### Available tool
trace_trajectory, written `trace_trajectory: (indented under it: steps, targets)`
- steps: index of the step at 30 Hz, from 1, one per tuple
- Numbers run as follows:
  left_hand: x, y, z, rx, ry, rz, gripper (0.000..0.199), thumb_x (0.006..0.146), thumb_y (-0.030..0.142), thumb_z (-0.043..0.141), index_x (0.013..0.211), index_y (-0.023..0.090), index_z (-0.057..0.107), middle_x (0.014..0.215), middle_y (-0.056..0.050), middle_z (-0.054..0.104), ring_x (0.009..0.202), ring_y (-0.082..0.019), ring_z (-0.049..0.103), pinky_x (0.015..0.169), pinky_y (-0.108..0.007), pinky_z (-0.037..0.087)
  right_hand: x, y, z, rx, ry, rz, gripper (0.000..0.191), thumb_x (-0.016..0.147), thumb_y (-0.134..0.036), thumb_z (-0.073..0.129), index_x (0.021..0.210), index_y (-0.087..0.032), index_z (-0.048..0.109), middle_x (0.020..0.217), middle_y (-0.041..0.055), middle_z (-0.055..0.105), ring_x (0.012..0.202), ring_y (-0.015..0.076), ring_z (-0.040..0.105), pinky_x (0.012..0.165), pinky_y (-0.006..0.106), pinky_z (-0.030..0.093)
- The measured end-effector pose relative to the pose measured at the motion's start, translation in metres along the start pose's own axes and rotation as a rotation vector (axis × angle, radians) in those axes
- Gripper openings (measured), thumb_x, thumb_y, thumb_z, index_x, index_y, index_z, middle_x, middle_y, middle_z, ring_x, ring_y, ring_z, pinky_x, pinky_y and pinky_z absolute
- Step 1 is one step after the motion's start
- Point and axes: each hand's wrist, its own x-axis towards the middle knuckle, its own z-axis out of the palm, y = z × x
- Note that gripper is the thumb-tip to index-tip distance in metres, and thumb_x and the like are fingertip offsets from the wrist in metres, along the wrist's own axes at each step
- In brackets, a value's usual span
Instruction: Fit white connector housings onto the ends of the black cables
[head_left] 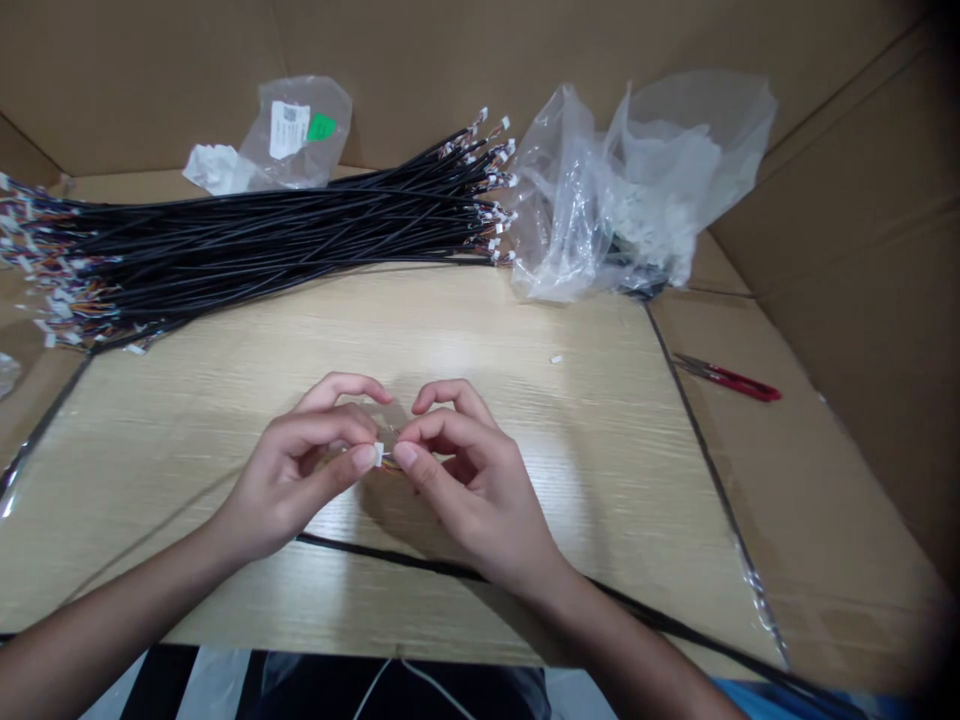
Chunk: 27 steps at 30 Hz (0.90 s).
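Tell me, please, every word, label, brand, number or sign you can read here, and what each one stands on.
No text can be read with certainty.
White label on the clear bag at the back: a square code and small print, too blurred to read.
Green sticker on the same bag: any marks are too faint to read.

The coloured wires [389, 466] are partly hidden by the right hand [480, 490], and the cable bundle [285, 238] is cut off at left.
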Motion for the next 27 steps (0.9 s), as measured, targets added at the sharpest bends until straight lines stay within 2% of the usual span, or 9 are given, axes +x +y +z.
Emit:
trace_trajectory:
  steps: [5,10,15,18,23,27]
  targets:
    - [0.001,-0.001,-0.002,-0.010,-0.009,0.016,0.013,0.092,0.019,0.058,0.084,0.019,0.069,0.085,-0.001,0.064,0.119,-0.009,0.046,0.097,-0.018,0.041,0.000,-0.002,-0.002,-0.049,-0.044,0.009,0.014,0.088,-0.024,0.061,0.080,-0.012,0.063,0.103,0.0052,0.042,0.063,0.0034,0.049,0.040,0.013,0.039]
    - [0.001,0.000,-0.006,-0.036,-0.097,-0.038,0.015,0.092,0.022,0.058,0.080,0.019,0.067,0.082,-0.002,0.065,0.124,-0.010,0.042,0.095,-0.018,0.040,-0.001,-0.004,-0.005,-0.194,-0.116,-0.091,0.010,0.087,-0.013,0.059,0.078,-0.011,0.062,0.104,0.0044,0.044,0.069,0.0030,0.053,0.046,0.013,0.040]
    - [0.002,-0.001,-0.009,-0.074,-0.196,-0.168,0.019,0.093,0.028,0.057,0.080,0.020,0.068,0.091,-0.004,0.065,0.132,-0.012,0.038,0.092,-0.019,0.040,-0.001,-0.003,-0.007,-0.310,-0.182,-0.161,0.011,0.088,-0.009,0.056,0.078,-0.012,0.061,0.104,0.0047,0.048,0.071,0.0053,0.053,0.052,0.019,0.043]
    - [0.005,0.000,-0.010,-0.083,-0.237,-0.205,0.020,0.093,0.030,0.057,0.079,0.020,0.068,0.092,-0.004,0.063,0.131,-0.012,0.039,0.095,-0.019,0.041,-0.001,-0.004,-0.008,-0.332,-0.196,-0.194,0.012,0.088,-0.008,0.057,0.077,-0.011,0.060,0.104,0.0056,0.049,0.080,0.0086,0.055,0.062,0.022,0.047]
    - [0.007,0.004,-0.011,-0.058,-0.265,-0.229,0.025,0.092,0.032,0.058,0.075,0.016,0.067,0.110,-0.004,0.060,0.127,-0.014,0.045,0.096,-0.019,0.042,-0.002,-0.006,-0.009,-0.341,-0.233,-0.170,0.013,0.086,-0.006,0.057,0.074,-0.011,0.058,0.102,0.0064,0.049,0.092,0.0129,0.057,0.073,0.026,0.049]
    - [0.007,0.003,-0.010,-0.055,-0.267,-0.212,0.023,0.092,0.031,0.059,0.076,0.017,0.067,0.110,-0.003,0.061,0.130,-0.013,0.042,0.100,-0.019,0.040,-0.001,-0.007,-0.011,-0.349,-0.251,-0.162,0.012,0.088,-0.008,0.056,0.076,-0.011,0.059,0.104,0.0066,0.049,0.091,0.0128,0.057,0.074,0.026,0.049]
